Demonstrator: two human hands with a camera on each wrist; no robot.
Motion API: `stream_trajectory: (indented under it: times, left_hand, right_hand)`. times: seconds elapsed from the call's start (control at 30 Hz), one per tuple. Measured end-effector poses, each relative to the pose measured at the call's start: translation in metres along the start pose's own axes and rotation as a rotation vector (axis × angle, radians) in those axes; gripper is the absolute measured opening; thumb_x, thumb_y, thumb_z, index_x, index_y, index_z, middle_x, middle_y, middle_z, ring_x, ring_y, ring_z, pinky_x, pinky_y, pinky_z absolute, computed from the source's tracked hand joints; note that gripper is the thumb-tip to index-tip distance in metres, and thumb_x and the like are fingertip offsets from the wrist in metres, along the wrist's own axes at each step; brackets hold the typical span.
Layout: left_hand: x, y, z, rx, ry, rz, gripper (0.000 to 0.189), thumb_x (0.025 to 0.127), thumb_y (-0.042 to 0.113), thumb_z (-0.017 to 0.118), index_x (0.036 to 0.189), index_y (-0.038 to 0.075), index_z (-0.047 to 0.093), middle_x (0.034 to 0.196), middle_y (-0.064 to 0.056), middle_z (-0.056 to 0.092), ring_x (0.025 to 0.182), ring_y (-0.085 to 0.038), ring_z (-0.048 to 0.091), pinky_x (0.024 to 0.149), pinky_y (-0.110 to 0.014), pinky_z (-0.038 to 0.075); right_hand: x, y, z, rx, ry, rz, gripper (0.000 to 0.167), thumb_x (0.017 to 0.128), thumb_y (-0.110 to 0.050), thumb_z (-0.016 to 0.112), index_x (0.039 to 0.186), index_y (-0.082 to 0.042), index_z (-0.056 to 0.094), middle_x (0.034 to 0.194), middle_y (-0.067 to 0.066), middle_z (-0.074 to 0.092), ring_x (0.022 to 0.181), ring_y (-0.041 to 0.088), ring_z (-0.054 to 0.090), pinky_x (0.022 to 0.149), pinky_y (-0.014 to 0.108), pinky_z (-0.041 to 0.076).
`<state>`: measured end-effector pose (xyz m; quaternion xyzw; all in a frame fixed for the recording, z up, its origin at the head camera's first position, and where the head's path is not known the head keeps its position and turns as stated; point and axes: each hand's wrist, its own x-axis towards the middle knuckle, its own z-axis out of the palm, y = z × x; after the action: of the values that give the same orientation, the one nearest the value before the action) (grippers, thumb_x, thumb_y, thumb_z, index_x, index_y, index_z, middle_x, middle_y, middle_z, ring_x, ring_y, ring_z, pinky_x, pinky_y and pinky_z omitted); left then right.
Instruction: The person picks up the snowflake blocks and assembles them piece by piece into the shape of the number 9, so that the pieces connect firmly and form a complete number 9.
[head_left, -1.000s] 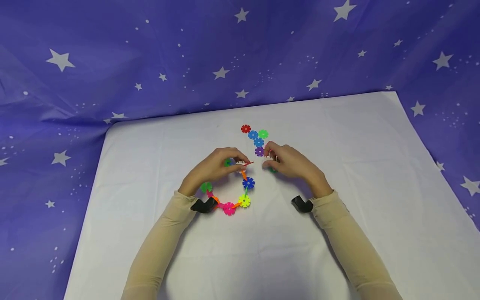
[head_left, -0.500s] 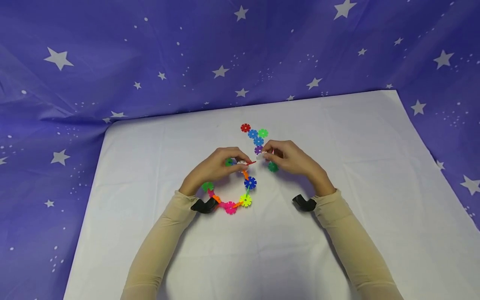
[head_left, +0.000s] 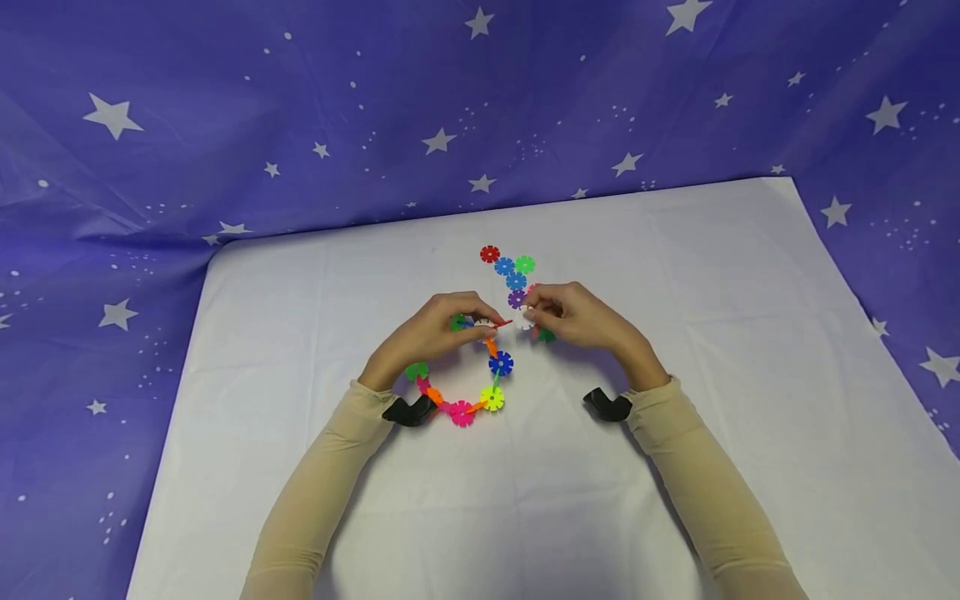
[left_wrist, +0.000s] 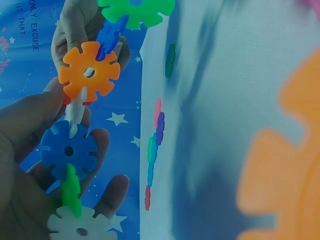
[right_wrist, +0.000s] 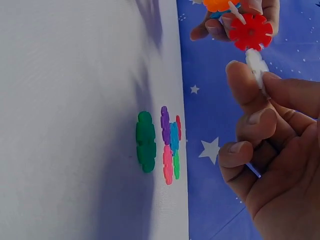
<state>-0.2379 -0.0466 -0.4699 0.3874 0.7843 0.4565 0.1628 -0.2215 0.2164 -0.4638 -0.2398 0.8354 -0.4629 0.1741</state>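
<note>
My left hand (head_left: 448, 321) pinches a red snowflake disc (right_wrist: 251, 32) at the end of a chain of notched plastic snowflake discs. That chain curves below the hand, with a pink disc (head_left: 462, 414) at its lowest part. In the left wrist view, an orange disc (left_wrist: 75, 65) and a blue disc (left_wrist: 69, 150) of the chain hang before the fingers. Between thumb and index finger, my right hand (head_left: 573, 317) holds a white snowflake disc (right_wrist: 256, 69). Its edge meets the red disc's rim in the right wrist view; whether the slots interlock I cannot tell.
Several loose discs lie on the white table (head_left: 637, 500) beyond the hands: a red one (head_left: 490, 254), a light green one (head_left: 524, 264), a purple one (head_left: 517, 298) and blue ones. A dark green disc (right_wrist: 145, 142) lies under the right hand. A purple star-patterned cloth (head_left: 337, 100) hangs behind.
My right hand has picked up the white disc from near the loose discs and brought it left to the red disc. The left hand stays nearly still with the chain.
</note>
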Motion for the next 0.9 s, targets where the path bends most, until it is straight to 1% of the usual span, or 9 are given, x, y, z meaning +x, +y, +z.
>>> stream_trajectory:
  times: [0.13,0.23,0.37,0.47,0.57,0.63,0.73,0.83,0.9]
  left_hand:
    - [0.0001,-0.0012,0.0005,0.015,0.011,0.007,0.023,0.092,0.019,0.069,0.112,0.009,0.073,0.102,0.002,0.071,0.092,-0.01,0.062,0.081,-0.035,0.049]
    - [0.0,-0.0012,0.0003,0.022,0.013,0.013,0.023,0.092,0.019,0.07,0.112,0.01,0.073,0.101,0.002,0.07,0.09,-0.01,0.061,0.08,-0.034,0.048]
    - [-0.0001,-0.0009,0.0,0.029,0.013,0.023,0.021,0.091,0.018,0.071,0.111,0.013,0.073,0.1,0.004,0.07,0.09,-0.009,0.061,0.079,-0.032,0.048]
    - [0.0004,-0.0015,0.0004,0.031,0.011,0.021,0.02,0.091,0.018,0.071,0.11,0.014,0.073,0.1,0.005,0.07,0.09,-0.008,0.061,0.079,-0.031,0.049]
    - [0.001,-0.0025,0.0011,0.026,0.007,0.018,0.021,0.091,0.019,0.071,0.11,0.012,0.073,0.1,0.004,0.07,0.089,-0.008,0.061,0.079,-0.032,0.049]
    - [0.0013,-0.0029,0.0014,0.018,0.006,0.02,0.021,0.092,0.019,0.07,0.111,0.009,0.073,0.1,0.002,0.071,0.089,-0.009,0.061,0.081,-0.033,0.05]
    - [0.0013,-0.0038,0.0011,-0.007,0.009,0.019,0.022,0.093,0.018,0.068,0.111,0.006,0.072,0.103,-0.005,0.071,0.092,-0.011,0.062,0.087,-0.038,0.051]
    - [0.0015,-0.005,0.0009,-0.025,0.012,0.013,0.021,0.094,0.018,0.066,0.111,0.006,0.071,0.106,-0.01,0.071,0.097,-0.012,0.062,0.093,-0.042,0.05]
    - [0.0015,-0.0053,0.0007,-0.024,0.013,0.01,0.02,0.094,0.018,0.066,0.111,0.008,0.07,0.106,-0.009,0.071,0.096,-0.012,0.062,0.093,-0.042,0.05]
  right_hand:
    - [0.0002,0.0001,0.0,0.013,0.013,-0.007,0.011,0.098,-0.013,0.059,0.101,-0.004,0.065,0.077,0.008,0.071,0.067,0.026,0.062,0.059,0.024,0.045]
    - [0.0001,0.0008,-0.0002,0.037,0.027,-0.019,0.011,0.098,-0.012,0.059,0.105,-0.004,0.064,0.076,0.006,0.07,0.067,0.03,0.061,0.058,0.024,0.043]
    - [0.0,0.001,-0.0002,0.079,0.014,-0.041,0.016,0.098,-0.01,0.06,0.113,-0.005,0.062,0.075,0.013,0.069,0.067,0.035,0.061,0.058,0.023,0.041]
    - [0.0001,0.0006,-0.0002,0.105,-0.004,-0.052,0.022,0.097,-0.009,0.061,0.118,-0.006,0.06,0.076,0.019,0.068,0.068,0.037,0.063,0.059,0.023,0.04]
    - [0.0,0.0001,-0.0003,0.119,-0.005,-0.054,0.023,0.097,-0.009,0.061,0.119,-0.005,0.06,0.075,0.019,0.068,0.068,0.037,0.063,0.059,0.024,0.04]
    - [-0.0002,-0.0008,-0.0007,0.125,-0.001,-0.049,0.023,0.097,-0.01,0.061,0.12,-0.005,0.061,0.075,0.016,0.068,0.066,0.034,0.061,0.058,0.024,0.04]
    - [0.0,-0.0016,-0.0011,0.14,0.004,-0.031,0.023,0.097,-0.01,0.06,0.12,-0.006,0.061,0.074,0.014,0.069,0.061,0.027,0.056,0.056,0.024,0.039]
    - [0.0006,-0.0018,-0.0013,0.163,-0.001,-0.007,0.023,0.098,-0.009,0.058,0.121,-0.005,0.061,0.075,0.015,0.068,0.059,0.02,0.052,0.055,0.024,0.04]
    - [0.0008,-0.0021,-0.0012,0.178,-0.005,0.006,0.024,0.099,-0.01,0.057,0.122,-0.004,0.06,0.076,0.016,0.068,0.059,0.018,0.052,0.055,0.024,0.041]
